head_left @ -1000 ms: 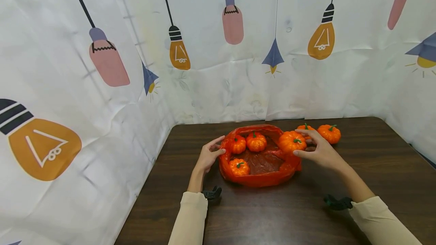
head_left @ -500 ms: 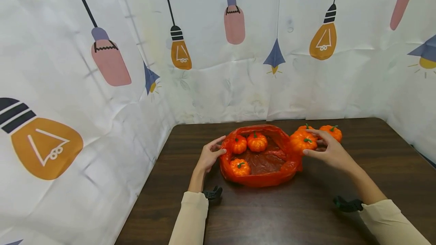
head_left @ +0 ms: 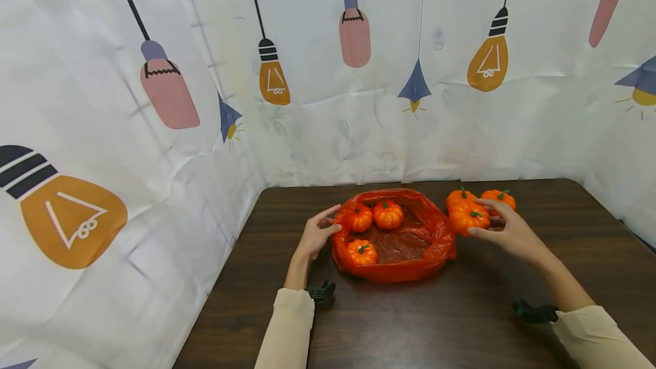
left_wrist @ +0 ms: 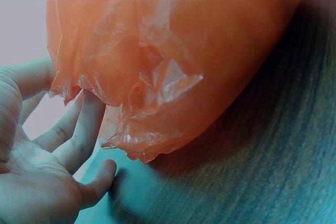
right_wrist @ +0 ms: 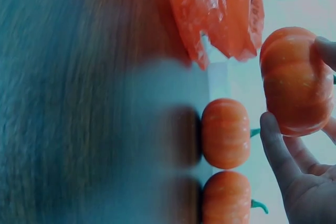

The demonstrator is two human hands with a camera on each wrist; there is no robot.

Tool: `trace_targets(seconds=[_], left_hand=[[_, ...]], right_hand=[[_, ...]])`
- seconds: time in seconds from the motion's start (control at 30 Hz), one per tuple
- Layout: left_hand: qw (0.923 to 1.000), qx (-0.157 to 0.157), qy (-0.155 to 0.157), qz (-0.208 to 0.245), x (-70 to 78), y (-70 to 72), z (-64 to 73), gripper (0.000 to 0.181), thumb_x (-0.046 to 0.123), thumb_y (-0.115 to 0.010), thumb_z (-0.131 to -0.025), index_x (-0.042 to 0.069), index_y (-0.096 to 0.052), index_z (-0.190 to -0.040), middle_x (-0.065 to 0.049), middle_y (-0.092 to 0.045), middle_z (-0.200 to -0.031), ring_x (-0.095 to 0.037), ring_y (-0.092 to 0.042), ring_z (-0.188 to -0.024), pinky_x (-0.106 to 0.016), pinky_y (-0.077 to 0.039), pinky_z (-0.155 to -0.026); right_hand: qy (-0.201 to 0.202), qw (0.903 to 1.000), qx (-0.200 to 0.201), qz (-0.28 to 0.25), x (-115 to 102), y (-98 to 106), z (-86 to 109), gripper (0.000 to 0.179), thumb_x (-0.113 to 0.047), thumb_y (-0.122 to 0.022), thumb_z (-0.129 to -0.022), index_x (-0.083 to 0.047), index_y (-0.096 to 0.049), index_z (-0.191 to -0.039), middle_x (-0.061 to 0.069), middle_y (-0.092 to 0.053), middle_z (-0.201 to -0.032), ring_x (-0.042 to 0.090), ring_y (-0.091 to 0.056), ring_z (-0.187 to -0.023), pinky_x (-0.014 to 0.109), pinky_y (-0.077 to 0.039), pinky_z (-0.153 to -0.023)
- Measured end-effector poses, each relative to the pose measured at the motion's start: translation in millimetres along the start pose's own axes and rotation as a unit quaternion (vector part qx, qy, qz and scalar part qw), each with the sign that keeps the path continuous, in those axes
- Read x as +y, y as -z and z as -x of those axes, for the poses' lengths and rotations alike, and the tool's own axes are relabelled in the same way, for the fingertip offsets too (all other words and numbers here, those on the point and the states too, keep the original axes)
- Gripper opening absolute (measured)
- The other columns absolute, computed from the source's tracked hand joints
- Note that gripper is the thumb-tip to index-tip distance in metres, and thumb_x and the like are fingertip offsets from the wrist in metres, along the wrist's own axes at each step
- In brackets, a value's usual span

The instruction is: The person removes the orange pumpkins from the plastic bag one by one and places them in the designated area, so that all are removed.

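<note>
An orange-red plastic bag (head_left: 392, 273) lies spread wide on the table, its mouth facing up. Inside it are three small toy pumpkins: one at the back left (head_left: 361, 218), another beside it (head_left: 388, 215) and one nearer the front (head_left: 362, 252). My left hand (head_left: 311, 237) pinches the bag's left rim between thumb and fingers. To the right of the bag, my right hand (head_left: 515, 237) grips a pumpkin (right_wrist: 296, 85) between thumb and fingertips, raised off the table. Its green stem shows in the head view.
Two more pumpkins stand on the dark wooden table (head_left: 400, 323) behind the right hand, one on the left (right_wrist: 226, 134) and one on the right (head_left: 499, 195). White sheeting (head_left: 328, 141) printed with lamps hangs along the table's back and left edges.
My right hand has moved right with its pumpkin, from over the bag's right rim to beside the bag. The left hand keeps its hold on the rim.
</note>
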State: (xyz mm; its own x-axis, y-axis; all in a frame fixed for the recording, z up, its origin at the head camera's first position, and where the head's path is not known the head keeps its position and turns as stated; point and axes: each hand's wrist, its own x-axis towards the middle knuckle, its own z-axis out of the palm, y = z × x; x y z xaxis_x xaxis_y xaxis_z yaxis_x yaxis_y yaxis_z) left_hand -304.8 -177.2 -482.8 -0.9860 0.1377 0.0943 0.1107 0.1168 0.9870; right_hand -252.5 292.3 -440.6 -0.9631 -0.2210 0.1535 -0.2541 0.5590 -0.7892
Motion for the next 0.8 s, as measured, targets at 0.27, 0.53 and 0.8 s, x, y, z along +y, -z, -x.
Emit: trace_targets(seconds=[0.27, 0.53, 0.8], left_hand=[[1.0000, 0.000, -0.001, 0.000, 0.4, 0.1, -0.2, 0.052, 0.002, -0.070, -0.094, 0.017, -0.062, -0.143, -0.018, -0.066, -0.106, -0.017, -0.063, -0.096, -0.034, -0.060, -0.088], [1.0000, 0.001, 0.000, 0.002, 0.7, -0.5, -0.1, 0.052, 0.001, -0.070, -0.093, 0.017, -0.063, -0.142, -0.018, -0.067, -0.106, -0.017, -0.063, -0.095, -0.031, -0.059, -0.086], [1.0000, 0.001, -0.002, -0.003, -0.1, 0.0, 0.0, 0.052, 0.003, -0.069, -0.095, 0.016, -0.061, -0.144, -0.014, -0.067, -0.104, -0.017, -0.062, -0.095, -0.028, -0.058, -0.083]], right_hand=[[-0.008, 0.9999, -0.001, 0.011, 12.4, 4.0, 2.0, 0.079, -0.031, -0.072, -0.096, -0.007, -0.031, -0.159, 0.028, -0.032, -0.157, 0.050, -0.048, -0.128, 0.031, -0.051, -0.083], [0.007, 0.9999, -0.004, 0.013, 25.3, 5.2, 1.2, 0.077, -0.023, -0.073, -0.096, -0.001, -0.032, -0.157, 0.033, -0.036, -0.151, 0.051, -0.051, -0.122, 0.021, -0.051, -0.077], [0.003, 0.9996, -0.014, 0.026, 36.0, 5.7, -0.9, 0.075, -0.024, -0.072, -0.096, -0.001, -0.034, -0.156, 0.032, -0.039, -0.151, 0.052, -0.055, -0.119, 0.034, -0.052, -0.079]])
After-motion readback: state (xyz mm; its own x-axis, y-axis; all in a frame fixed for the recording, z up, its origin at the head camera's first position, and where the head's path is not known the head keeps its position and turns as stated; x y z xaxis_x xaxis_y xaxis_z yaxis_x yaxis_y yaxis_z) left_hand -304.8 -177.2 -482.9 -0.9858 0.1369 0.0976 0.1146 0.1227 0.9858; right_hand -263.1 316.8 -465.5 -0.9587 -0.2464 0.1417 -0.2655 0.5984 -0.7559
